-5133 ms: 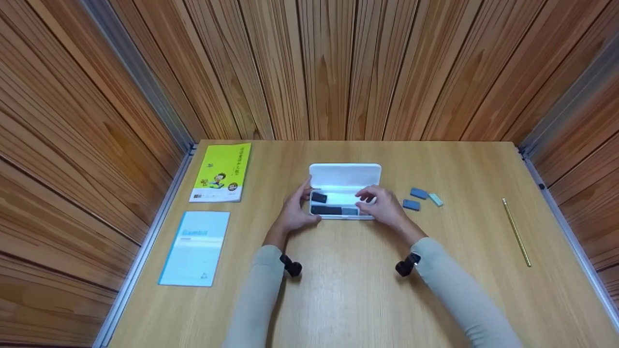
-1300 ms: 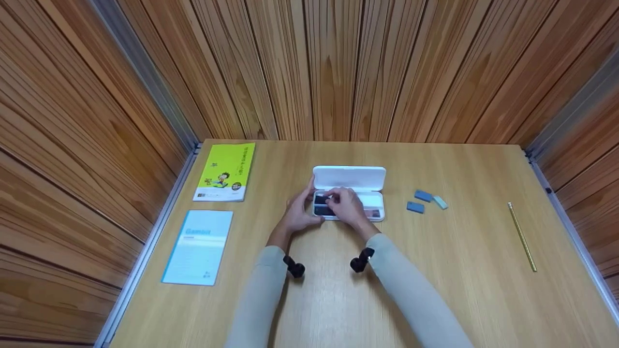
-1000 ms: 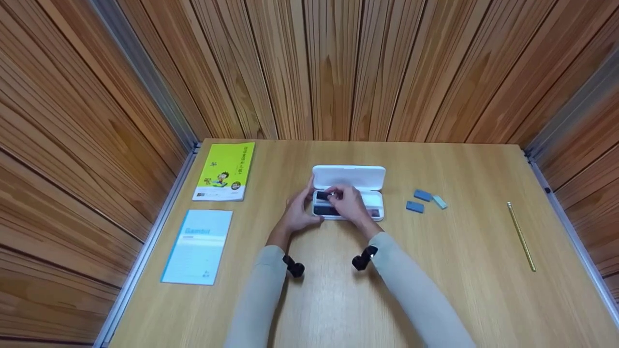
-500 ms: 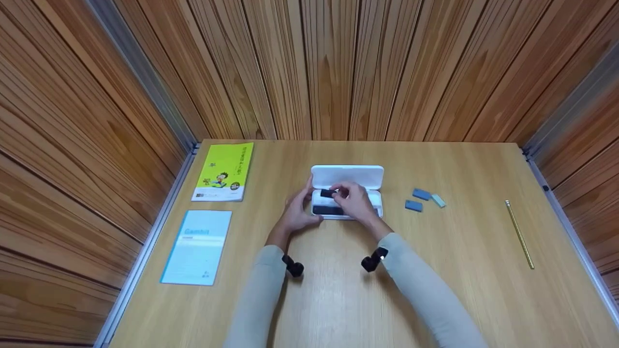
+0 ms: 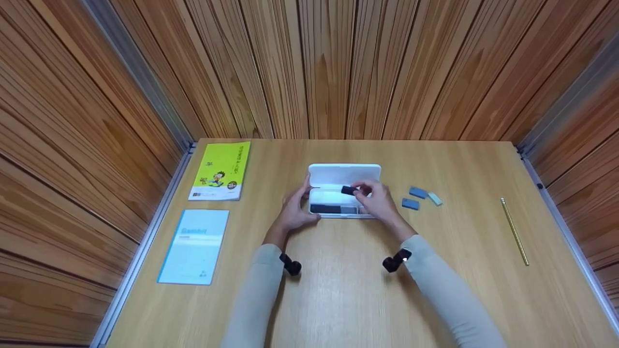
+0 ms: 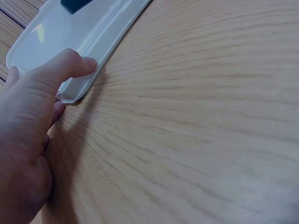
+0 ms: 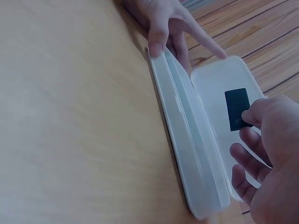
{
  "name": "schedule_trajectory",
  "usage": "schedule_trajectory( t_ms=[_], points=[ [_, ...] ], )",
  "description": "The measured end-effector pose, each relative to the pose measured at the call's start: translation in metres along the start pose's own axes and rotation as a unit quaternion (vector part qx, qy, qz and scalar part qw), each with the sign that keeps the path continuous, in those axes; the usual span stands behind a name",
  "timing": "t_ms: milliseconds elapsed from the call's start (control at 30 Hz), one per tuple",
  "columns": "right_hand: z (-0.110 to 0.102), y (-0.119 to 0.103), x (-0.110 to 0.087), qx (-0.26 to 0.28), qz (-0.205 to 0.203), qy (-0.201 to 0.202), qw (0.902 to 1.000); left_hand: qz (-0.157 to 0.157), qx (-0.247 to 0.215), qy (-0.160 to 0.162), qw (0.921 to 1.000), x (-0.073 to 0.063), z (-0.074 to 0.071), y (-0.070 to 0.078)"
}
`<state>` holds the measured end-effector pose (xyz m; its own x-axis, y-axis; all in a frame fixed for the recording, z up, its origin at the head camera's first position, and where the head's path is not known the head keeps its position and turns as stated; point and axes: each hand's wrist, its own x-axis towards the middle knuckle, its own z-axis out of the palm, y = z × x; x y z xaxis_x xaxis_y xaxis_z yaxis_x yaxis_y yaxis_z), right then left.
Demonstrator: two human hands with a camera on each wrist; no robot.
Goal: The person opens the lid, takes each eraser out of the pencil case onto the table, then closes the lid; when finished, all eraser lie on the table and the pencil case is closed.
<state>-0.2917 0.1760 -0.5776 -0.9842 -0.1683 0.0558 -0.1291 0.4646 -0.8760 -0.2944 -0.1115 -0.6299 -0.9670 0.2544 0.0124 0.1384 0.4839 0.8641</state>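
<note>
A white pencil case [image 5: 333, 195] lies with its lid up in the middle of the table. My left hand [image 5: 296, 212] grips its left end; in the left wrist view the thumb [image 6: 77, 65] presses on the front rim. Between thumb and fingers my right hand [image 5: 379, 200] pinches a small black eraser [image 5: 348, 190], held above the case near the lid. The right wrist view shows faint lettering on this eraser [image 7: 237, 105]. In the case's front compartment lie a long dark block [image 5: 325, 209] and a greyish piece [image 5: 349, 210]. My right hand partly covers the case's right end.
Right of the case lie two blue erasers [image 5: 418, 192] [image 5: 410, 204] and a pale green one [image 5: 435, 198]. A gold pencil [image 5: 515, 232] lies farther right. A yellow-green book [image 5: 220, 170] and a light blue notebook [image 5: 193, 247] lie at the left.
My right hand has taken the black eraser from the left of the case's back compartment, raised it and carried it right. My left hand has stayed on the case.
</note>
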Motion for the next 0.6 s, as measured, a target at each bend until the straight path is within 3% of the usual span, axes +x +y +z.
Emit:
schedule_trajectory(
  t_ms=[367, 600],
  points=[
    [-0.049, 0.027, -0.009, -0.009, 0.059, 0.035, 0.9976, 0.016, 0.004, 0.002, 0.9999, 0.001, -0.004, -0.001],
    [-0.081, 0.049, -0.018, -0.040, 0.035, 0.077, 0.9956, 0.019, 0.011, -0.007, 0.9997, 0.002, -0.002, -0.003]
  ],
)
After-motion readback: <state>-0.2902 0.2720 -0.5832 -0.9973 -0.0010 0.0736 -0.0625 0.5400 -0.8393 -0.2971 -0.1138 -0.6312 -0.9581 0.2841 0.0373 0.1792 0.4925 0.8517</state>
